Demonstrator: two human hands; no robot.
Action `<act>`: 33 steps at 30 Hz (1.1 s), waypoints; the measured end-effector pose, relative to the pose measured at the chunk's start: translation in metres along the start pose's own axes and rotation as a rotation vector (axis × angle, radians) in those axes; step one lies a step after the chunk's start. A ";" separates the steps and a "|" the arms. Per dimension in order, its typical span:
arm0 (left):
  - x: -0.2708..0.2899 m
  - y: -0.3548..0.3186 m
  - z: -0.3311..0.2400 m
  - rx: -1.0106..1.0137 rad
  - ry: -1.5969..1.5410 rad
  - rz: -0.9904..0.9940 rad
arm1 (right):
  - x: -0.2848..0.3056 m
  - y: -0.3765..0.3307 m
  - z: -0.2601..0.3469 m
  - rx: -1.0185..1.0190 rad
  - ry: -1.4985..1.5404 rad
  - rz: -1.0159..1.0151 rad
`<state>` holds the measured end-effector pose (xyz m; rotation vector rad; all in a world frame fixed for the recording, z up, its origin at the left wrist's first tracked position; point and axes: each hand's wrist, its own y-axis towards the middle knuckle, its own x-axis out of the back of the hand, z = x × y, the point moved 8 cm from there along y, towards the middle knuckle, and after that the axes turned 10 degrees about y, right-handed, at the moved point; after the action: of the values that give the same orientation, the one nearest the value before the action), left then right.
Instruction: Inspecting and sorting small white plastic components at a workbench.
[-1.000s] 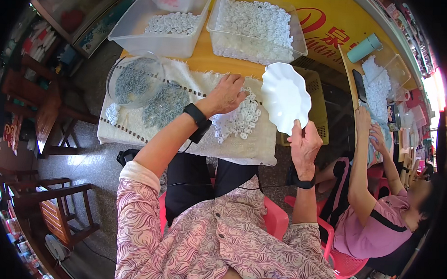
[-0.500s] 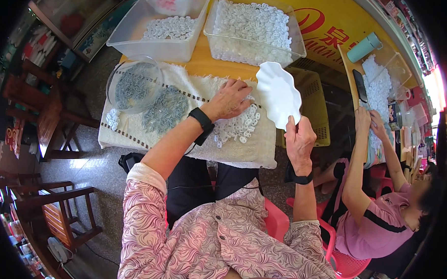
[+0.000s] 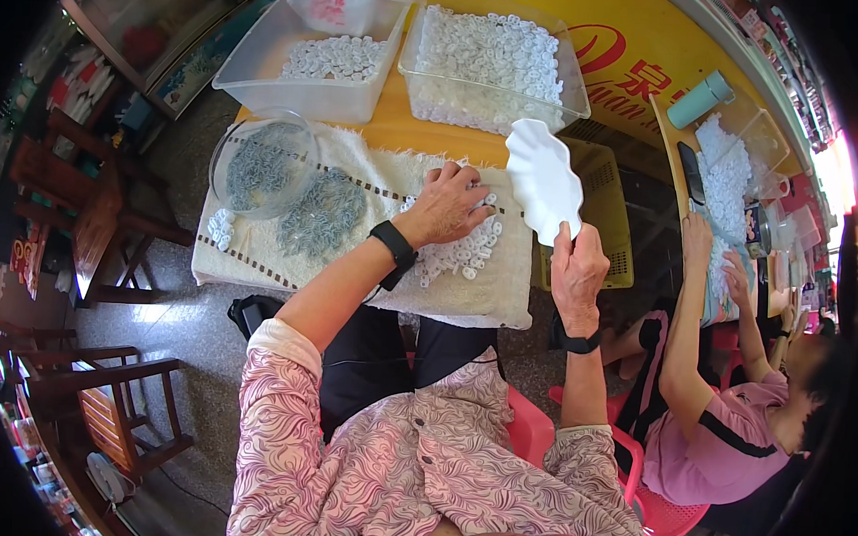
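My left hand [image 3: 447, 204] lies palm down over a pile of small white plastic pieces [image 3: 467, 253] on a cream towel, its fingers spread and touching them. In my right hand [image 3: 579, 270], a white scalloped plate [image 3: 543, 182] is gripped by its near rim between thumb and fingers. The plate is tilted in the air, just off the towel's right edge. Left of the pile lies a heap of small grey metal-looking pieces [image 3: 322, 212]. Beside it stands a clear round tub [image 3: 310, 160] with more of them. A small cluster of white pieces [image 3: 221, 230] sits at the towel's left.
Two clear plastic bins [image 3: 293, 103] [image 3: 496, 119] holding white pieces stand at the table's back. A yellow crate [image 3: 620, 209] is right of the table. Farther right, a co-worker's hands [image 3: 699, 242] are at another table with white pieces. Wooden chairs [image 3: 112, 408] stand at left.
My left hand has shifted slightly over the white pile. The plate has moved a little right and turned more edge-on. One of the co-worker's hands has moved away from the other.
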<state>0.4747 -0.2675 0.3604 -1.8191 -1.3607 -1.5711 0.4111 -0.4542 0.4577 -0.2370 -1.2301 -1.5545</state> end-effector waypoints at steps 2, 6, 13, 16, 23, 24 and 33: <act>0.002 0.000 -0.001 -0.008 0.013 -0.025 | -0.001 0.005 0.002 -0.026 0.010 0.018; 0.003 -0.001 -0.006 -0.019 0.027 -0.032 | -0.007 0.017 0.022 0.105 0.063 0.074; 0.008 -0.005 -0.010 -0.037 0.011 -0.082 | -0.021 0.027 0.034 0.197 -0.063 0.169; 0.007 -0.004 -0.010 -0.024 0.018 -0.044 | -0.024 0.026 0.034 0.206 -0.089 0.169; 0.013 -0.019 -0.018 -0.026 -0.025 -0.007 | -0.030 0.028 0.032 0.208 -0.100 0.170; 0.016 -0.023 -0.019 -0.034 -0.036 -0.015 | -0.030 0.028 0.032 0.210 -0.099 0.170; 0.031 -0.040 -0.009 -0.033 -0.051 -0.134 | -0.028 0.024 0.028 0.169 -0.097 0.183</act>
<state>0.4335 -0.2434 0.3795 -1.8324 -1.5172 -1.6327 0.4295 -0.4123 0.4648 -0.3086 -1.3687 -1.2868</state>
